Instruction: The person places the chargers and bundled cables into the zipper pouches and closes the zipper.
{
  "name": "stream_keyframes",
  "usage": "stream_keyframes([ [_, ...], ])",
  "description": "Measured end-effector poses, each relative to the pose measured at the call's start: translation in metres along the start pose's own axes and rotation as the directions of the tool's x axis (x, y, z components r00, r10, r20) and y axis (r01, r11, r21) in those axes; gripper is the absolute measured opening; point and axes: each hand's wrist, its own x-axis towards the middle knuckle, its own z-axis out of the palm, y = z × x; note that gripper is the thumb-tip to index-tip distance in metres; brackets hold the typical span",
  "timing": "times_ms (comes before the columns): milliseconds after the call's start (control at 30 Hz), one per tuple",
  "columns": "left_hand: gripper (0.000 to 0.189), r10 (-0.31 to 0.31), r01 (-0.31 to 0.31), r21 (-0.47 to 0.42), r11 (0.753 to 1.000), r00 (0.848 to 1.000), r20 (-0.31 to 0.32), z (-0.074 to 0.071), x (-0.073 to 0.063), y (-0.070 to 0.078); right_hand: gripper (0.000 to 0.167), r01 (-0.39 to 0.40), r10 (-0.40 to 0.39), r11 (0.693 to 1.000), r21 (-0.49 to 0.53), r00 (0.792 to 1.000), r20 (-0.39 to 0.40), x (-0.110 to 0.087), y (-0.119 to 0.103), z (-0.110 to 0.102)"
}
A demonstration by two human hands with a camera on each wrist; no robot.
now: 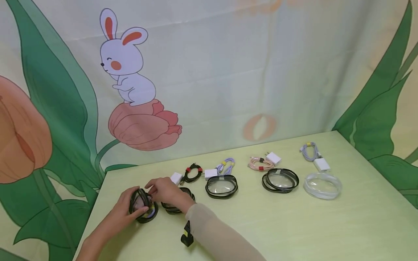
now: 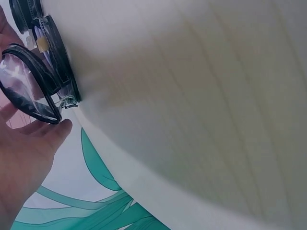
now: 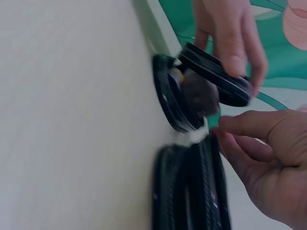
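Note:
A small round clear case [image 1: 151,216] with black zip trim stands partly open at the table's left side. My left hand [image 1: 123,210] grips its raised lid, thumb on one side and fingers on the other. Inside lie a purple cable [image 1: 150,210] with a yellow tie and a blurred greyish block [image 3: 200,94]. The thumb and fingertips of my right hand [image 1: 166,189] come together at the case's edge, pinching there; what lies between them is too small to make out. A second black-trimmed case [image 1: 172,209] sits partly hidden under my right wrist.
Farther right stand two more black-trimmed cases [image 1: 221,196] [image 1: 280,189] and a white-trimmed case [image 1: 322,195]. Behind them lie white chargers [image 1: 273,158] and coiled cables: black [image 1: 193,173], purple [image 1: 308,152] and pink [image 1: 261,164]. A printed curtain [image 1: 209,90] hangs behind the table.

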Motion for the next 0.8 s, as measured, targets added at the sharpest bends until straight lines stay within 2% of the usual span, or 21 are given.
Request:
stream_keyframes([
  [133,0.081,0.022,-0.023,0.064,0.998,1.000,0.009,0.003,0.001,0.004,0.037,0.027,-0.023,0.998,0.062,0.997,-0.068,-0.004,0.009,-0.015],
  [233,0.080,0.026,-0.028,0.093,0.995,0.999,0.027,0.003,0.002,0.006,0.034,0.055,-0.048,0.996,0.067,0.993,-0.105,-0.008,0.014,-0.026],
  [533,0.076,0.053,-0.064,0.175,0.982,0.996,0.068,0.006,0.009,0.007,0.032,0.073,-0.064,0.995,0.068,0.991,-0.119,-0.014,0.023,-0.036],
  [667,0.076,0.017,-0.039,0.218,0.975,0.995,0.101,0.011,0.012,0.009,0.031,0.064,-0.055,0.995,0.074,0.991,-0.123,-0.016,0.026,-0.037],
  [800,0.075,0.006,-0.033,0.251,0.967,0.994,0.107,0.012,0.014,0.011,0.030,0.059,-0.050,0.996,0.069,0.991,-0.125,-0.018,0.026,-0.039],
])
